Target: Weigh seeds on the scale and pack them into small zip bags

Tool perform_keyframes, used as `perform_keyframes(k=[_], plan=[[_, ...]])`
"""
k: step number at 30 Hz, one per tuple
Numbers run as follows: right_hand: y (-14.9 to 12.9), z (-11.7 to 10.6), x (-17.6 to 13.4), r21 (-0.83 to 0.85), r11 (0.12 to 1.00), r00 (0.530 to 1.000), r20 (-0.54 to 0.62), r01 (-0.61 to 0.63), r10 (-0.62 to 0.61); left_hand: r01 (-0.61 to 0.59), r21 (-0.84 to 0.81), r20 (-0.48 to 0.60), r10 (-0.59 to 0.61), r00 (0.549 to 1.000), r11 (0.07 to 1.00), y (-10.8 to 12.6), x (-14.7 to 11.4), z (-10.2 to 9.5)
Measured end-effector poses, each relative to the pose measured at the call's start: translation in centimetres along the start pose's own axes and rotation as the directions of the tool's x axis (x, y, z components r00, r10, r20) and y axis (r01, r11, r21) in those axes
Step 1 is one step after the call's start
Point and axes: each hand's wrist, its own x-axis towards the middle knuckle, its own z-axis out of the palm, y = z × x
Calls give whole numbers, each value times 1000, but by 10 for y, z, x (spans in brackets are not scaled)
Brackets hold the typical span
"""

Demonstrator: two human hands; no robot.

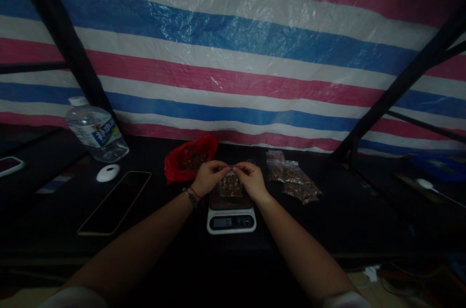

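Note:
A small clear zip bag (231, 186) with brown bits in it is pinched at its top edge by both hands. My left hand (208, 178), a bracelet at its wrist, grips the left part of that edge. My right hand (252, 181) grips the right part, thumbs and fingertips nearly meeting. Under the bag is a white digital scale (232, 223) with a dark top; its reading is too dim to make out. A red plastic bag (174, 162), open at the top, holds loose brown bits beside my left hand. Several filled zip bags (293, 177) lie to the right.
On the left of the black table (291, 230) are a phone (115, 203), a white mouse (108, 172) and a large clear bottle (96, 131). Dark metal bars (73, 41) slant up on both sides. A striped plastic sheet (233, 51) hangs behind.

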Motion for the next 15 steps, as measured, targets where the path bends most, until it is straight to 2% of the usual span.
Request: perform_keyframes(k=[15], plan=[[-7, 3, -3, -131, 990, 999, 4, 47, -47, -11, 1, 39, 11, 999, 1000, -6, -1, 3]])
